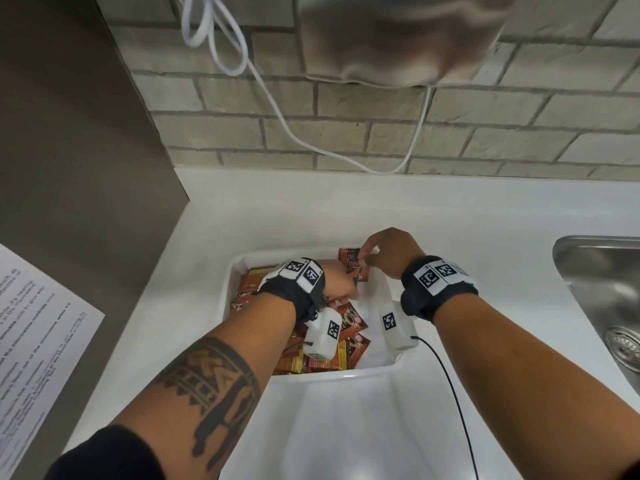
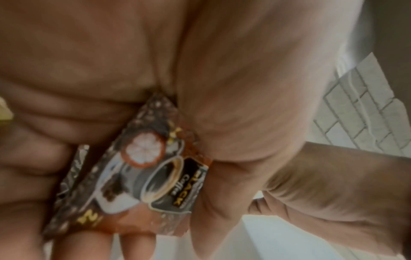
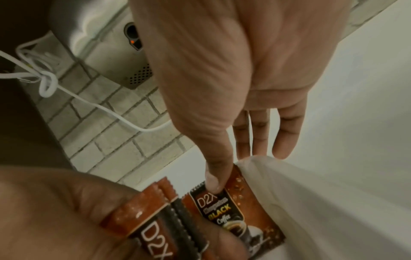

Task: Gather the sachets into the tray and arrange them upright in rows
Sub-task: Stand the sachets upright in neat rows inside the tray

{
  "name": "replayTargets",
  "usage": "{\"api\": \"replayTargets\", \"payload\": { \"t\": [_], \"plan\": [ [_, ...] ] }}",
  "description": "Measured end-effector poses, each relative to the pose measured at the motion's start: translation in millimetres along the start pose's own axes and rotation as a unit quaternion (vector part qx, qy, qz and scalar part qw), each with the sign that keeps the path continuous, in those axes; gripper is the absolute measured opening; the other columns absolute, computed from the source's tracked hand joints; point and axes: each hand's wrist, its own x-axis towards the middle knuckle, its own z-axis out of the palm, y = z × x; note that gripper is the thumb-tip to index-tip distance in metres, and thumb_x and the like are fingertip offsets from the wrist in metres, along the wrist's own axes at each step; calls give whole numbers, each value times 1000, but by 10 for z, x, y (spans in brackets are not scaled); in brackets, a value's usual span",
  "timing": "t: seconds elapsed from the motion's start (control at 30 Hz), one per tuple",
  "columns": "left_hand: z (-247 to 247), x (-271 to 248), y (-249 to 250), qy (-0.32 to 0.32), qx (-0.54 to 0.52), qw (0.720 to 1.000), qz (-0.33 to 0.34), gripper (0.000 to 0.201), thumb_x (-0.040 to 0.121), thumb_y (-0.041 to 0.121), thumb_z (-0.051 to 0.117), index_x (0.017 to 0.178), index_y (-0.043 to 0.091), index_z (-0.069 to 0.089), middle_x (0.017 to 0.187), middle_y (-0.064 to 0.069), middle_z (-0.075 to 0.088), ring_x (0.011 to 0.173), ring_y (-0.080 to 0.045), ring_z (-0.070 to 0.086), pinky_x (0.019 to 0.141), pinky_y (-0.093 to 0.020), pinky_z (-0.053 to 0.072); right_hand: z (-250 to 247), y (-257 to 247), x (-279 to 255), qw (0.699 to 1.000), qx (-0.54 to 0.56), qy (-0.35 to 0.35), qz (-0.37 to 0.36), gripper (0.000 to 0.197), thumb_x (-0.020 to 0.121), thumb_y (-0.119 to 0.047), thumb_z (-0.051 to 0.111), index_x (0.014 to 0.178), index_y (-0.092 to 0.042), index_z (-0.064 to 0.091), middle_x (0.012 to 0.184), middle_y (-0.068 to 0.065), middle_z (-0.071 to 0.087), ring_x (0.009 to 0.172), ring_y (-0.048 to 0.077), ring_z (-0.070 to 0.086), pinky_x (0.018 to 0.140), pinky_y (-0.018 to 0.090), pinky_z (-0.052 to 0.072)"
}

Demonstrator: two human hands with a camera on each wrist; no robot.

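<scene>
A white tray sits on the white counter with several orange-brown coffee sachets lying loose in its left half. My left hand reaches into the tray and grips a small stack of sachets on edge near the far wall; the same stack shows in the right wrist view. My right hand pinches the top of one upright sachet by the tray's far right corner, thumb on its front. The tray wall stands just beside it.
A steel sink lies to the right. A printed paper sheet lies at the left, under a brown panel. A white cable hangs on the brick wall beside a mounted appliance. A black wire trails from my right wrist.
</scene>
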Motion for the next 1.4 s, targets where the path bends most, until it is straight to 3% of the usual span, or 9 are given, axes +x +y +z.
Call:
{"api": "replayTargets", "payload": {
  "t": [0.1,0.27,0.4,0.73,0.97,1.07,1.2,1.33,1.4],
  "plan": [
    [-18,65,-30,7,0,1000,-7,20,97,30,64,97,10,62,91,-2,68,59,-14,56,54,-24,48,34,22,41,1000,12,-8,-6,10,85,-9,72,92,-15,76,87,-9,65,86,11,58,69,16,39],
    [-37,81,-56,28,21,999,-7,35,97,30,64,122,7,59,73,-3,59,50,-14,52,41,-20,40,59,73,78,1000,1,3,-3,13,86,-5,68,90,-16,72,75,-18,57,68,-3,49,53,4,34],
    [-7,97,-78,25,11,1000,-5,41,97,28,64,133,12,54,75,-4,58,52,-15,52,43,-21,42,89,129,79,1000,-18,13,4,11,86,-9,71,86,-21,69,77,-17,53,77,8,52,55,7,29],
    [70,128,-60,16,14,1000,19,45,98,23,64,139,11,50,83,-7,59,60,-16,54,52,-27,48,110,248,17,998,-41,34,19,13,87,-14,71,83,-25,65,76,-17,53,80,12,54,56,11,28],
    [107,152,-45,2,26,999,21,43,97,28,65,135,13,54,91,-9,63,66,-16,57,54,-26,50,121,211,-40,998,32,51,16,21,84,-5,72,79,-25,68,96,-4,71,89,16,63,73,23,45],
    [122,138,-43,3,24,999,22,43,98,27,64,136,12,53,87,-6,60,67,-17,57,54,-25,49,151,196,-43,997,46,54,20,24,83,-2,69,81,-26,68,99,-2,72,83,16,64,70,24,47],
    [124,123,-69,1,-11,1000,12,46,97,21,63,140,11,48,93,-11,63,77,-22,61,59,-27,52,129,201,-66,997,41,68,14,21,84,-7,74,91,-26,67,110,-2,65,97,16,60,77,26,45],
    [125,75,-128,-4,-109,994,-13,39,101,11,55,139,7,48,77,-9,58,45,-14,56,37,-17,44,19,189,-119,995,25,95,-1,22,86,-15,75,103,-25,68,117,-3,58,104,14,54,83,24,39],
    [81,15,-151,8,-168,986,-4,35,101,9,56,135,2,52,73,-9,61,43,-13,60,38,-20,50,-46,155,-192,991,36,124,-24,19,86,-17,75,100,-27,67,112,-5,59,100,13,55,80,22,39]
  ]
}}
